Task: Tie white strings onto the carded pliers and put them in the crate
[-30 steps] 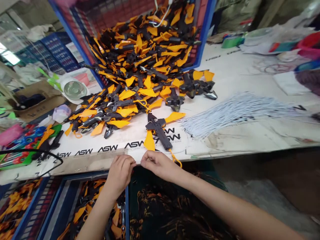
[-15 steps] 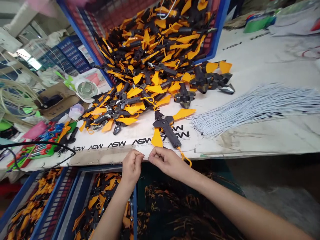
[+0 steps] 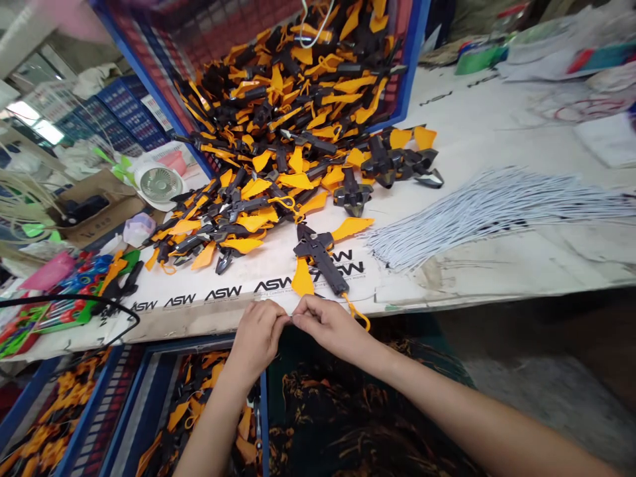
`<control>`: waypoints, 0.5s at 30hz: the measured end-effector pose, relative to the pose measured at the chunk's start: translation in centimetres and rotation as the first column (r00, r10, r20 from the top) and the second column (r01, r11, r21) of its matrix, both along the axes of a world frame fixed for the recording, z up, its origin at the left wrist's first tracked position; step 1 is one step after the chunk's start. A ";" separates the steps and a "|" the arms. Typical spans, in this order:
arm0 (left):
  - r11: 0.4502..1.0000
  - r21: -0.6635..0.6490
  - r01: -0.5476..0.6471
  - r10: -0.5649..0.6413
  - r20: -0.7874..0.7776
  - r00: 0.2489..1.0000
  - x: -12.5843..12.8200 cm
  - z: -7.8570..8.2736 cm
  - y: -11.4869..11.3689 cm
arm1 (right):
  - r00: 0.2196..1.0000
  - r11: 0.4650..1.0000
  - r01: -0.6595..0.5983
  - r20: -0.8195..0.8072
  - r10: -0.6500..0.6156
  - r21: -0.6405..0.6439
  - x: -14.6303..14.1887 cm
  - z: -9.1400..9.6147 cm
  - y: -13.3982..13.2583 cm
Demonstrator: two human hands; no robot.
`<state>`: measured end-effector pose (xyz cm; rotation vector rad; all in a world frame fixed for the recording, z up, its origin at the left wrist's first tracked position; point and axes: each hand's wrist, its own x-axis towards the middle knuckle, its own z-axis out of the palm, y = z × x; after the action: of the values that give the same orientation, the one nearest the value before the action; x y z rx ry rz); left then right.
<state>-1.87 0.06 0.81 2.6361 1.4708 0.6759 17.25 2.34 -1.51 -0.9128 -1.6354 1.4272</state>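
Workroom with a long white-covered bench [image 3: 477, 132], its near edge printed with black lettering. At the back, a tipped blue plastic crate [image 3: 417, 59] opens onto a heap of black-and-orange plastic toys [image 3: 295, 180]; a small round pale-green desk fan [image 3: 159, 184] stands to the left, a bundle of thin pale-grey strands [image 3: 497, 205] lies to the right. One black toy with orange wings [image 3: 325, 265] rests just beyond the right hand [image 3: 330, 321]. Each grip, right and left hand [image 3: 256, 334], is pinched together; anything held between is too small to tell.
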 end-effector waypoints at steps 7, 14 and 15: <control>0.998 0.028 0.061 -0.062 0.046 0.997 -2.3 0.4 0.6 | 0.998 0.997 -0.029 0.052 0.026 0.069 0.8 0.7 -0.4; 0.994 -0.073 -0.082 0.088 0.077 0.993 -5.3 1.0 2.0 | 0.833 0.877 0.325 0.333 -0.442 0.353 5.3 -0.2 1.5; 0.992 -0.094 -0.085 0.093 0.083 0.992 -5.0 1.2 2.0 | 0.788 0.864 0.335 0.392 -0.475 0.376 5.5 -0.5 1.8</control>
<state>-6.88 2.08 2.00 2.4549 1.5636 0.7051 22.77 4.17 -2.04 -1.4185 -1.7807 0.6657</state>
